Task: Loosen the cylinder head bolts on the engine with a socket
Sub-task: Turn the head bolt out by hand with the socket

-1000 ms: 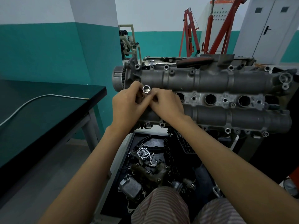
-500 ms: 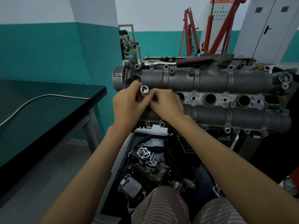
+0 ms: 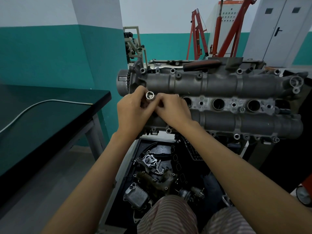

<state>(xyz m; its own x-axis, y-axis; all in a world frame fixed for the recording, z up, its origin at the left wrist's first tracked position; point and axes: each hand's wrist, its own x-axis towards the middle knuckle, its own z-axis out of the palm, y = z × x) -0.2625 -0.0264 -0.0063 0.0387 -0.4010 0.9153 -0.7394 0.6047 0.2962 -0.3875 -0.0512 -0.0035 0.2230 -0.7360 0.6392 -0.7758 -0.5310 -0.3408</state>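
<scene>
Almost nothing has changed in the last second. Both hands stay together at the left end of the engine (image 3: 219, 102), and the socket (image 3: 150, 95) between them has only tilted a very little; its open mouth still looks up toward the person.

The left hand (image 3: 133, 112) has its fingers curled round the lower part of the socket. The right hand (image 3: 172, 110) pinches something just beside the socket, at the side nearer to the engine's middle; I cannot tell if this is the socket itself or a small piece that goes into it, because the fingers hide it.

The socket is held above the engine's left end and does not sit on any bolt. The ratchet (image 3: 184, 65) lies untouched on the far upper edge of the engine, well apart from the hands. In the row along the middle of the engine I see 3 round openings.

My judgement: the person is still preparing the tool, and no bolt is loosened yet. The socket must probably be joined to the ratchet before real work begins.

Below the engine, a dark tray (image 3: 140, 149) holds loose engine parts.
</scene>
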